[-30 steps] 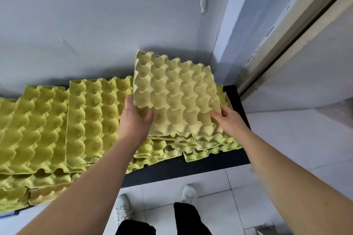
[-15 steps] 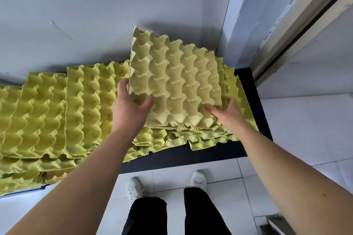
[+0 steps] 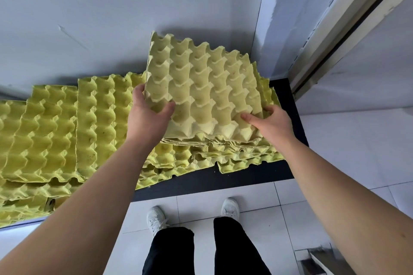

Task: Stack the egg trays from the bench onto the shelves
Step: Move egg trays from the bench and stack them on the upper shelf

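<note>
A thin stack of yellow egg trays (image 3: 203,89) is tilted up off the pile at the bench's right end, its far edge raised toward the wall. My left hand (image 3: 147,118) grips its near left corner with the thumb on top. My right hand (image 3: 271,123) holds the near right corner, fingers on the tray's top. Under it more yellow trays (image 3: 223,156) stay on the black bench (image 3: 223,178). Other overlapping tray piles (image 3: 51,131) cover the bench to the left. No shelf is in view.
A grey wall (image 3: 134,11) rises right behind the bench. A door frame (image 3: 335,35) stands at the right. White floor tiles (image 3: 335,152) lie in front and to the right, with my white shoes (image 3: 156,219) close to the bench edge.
Both hands have lifted the held trays higher and tipped them up more steeply toward the wall. My view has dropped, showing more of my legs and shoes.
</note>
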Tool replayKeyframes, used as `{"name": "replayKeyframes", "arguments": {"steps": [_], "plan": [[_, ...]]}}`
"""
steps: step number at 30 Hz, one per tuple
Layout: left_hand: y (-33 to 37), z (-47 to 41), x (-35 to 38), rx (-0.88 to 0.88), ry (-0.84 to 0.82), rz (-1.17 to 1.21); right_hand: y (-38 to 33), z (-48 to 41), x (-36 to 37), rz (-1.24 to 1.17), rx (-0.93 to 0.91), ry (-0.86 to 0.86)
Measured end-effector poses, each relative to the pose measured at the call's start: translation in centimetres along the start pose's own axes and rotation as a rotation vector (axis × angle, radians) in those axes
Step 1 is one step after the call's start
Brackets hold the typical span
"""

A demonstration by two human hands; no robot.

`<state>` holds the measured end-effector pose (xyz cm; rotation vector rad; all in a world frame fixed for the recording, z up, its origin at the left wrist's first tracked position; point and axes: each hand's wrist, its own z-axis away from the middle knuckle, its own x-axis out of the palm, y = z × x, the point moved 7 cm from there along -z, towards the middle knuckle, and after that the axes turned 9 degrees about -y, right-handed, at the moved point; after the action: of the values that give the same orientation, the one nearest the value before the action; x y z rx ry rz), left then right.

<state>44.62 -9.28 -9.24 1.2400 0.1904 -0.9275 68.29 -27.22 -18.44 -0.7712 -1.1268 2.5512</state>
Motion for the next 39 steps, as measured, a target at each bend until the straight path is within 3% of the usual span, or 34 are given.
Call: {"name": "replayKeyframes", "arguments": {"steps": [24, 32, 39], "plan": [[0.8, 1.1, -2.8, 0.116, -0.061, 0.248, -0.8, 2.0, -0.2, -0.169, -0.038, 0.058], [3.5, 3.5, -6.9, 0.169, -0.023, 0.339, -7.3, 4.8, -2.7, -0.055, -0.154, 0.112], [4.1, 7.3, -14.3, 0.222, 0.110, 0.475, -16.6, 9.2, -1.8, 0.092, -0.291, 0.106]]}}
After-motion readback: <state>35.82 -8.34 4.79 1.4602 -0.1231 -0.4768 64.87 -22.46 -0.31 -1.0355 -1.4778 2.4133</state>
